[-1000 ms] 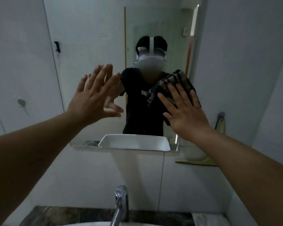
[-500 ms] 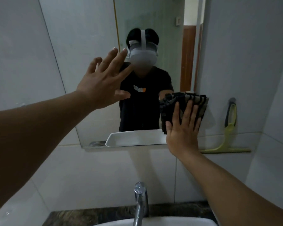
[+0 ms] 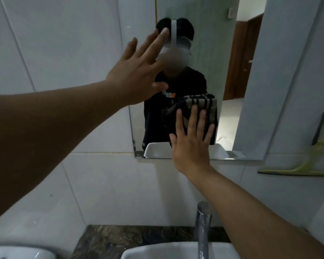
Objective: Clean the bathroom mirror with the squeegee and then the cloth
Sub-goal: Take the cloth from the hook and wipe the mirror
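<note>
The bathroom mirror (image 3: 213, 53) hangs on the white tiled wall and reflects a person in a dark shirt. My right hand (image 3: 191, 144) lies flat, fingers spread, pressing a dark striped cloth (image 3: 200, 103) against the lower middle of the glass, just above the bottom edge. My left hand (image 3: 137, 75) is open with fingers apart, resting on the mirror's left part, higher up. The yellow-green squeegee (image 3: 295, 172) with a dark handle hangs on the wall right of the mirror, untouched.
A chrome faucet (image 3: 203, 227) rises in front of me over the white sink basin (image 3: 166, 252). A dark stone counter (image 3: 110, 240) runs along the wall. A white object (image 3: 17, 253) sits at the bottom left.
My right hand has slid the cloth down and then leftward along the mirror's lower part. My left hand stays on the glass, a bit higher. The view has moved closer.
</note>
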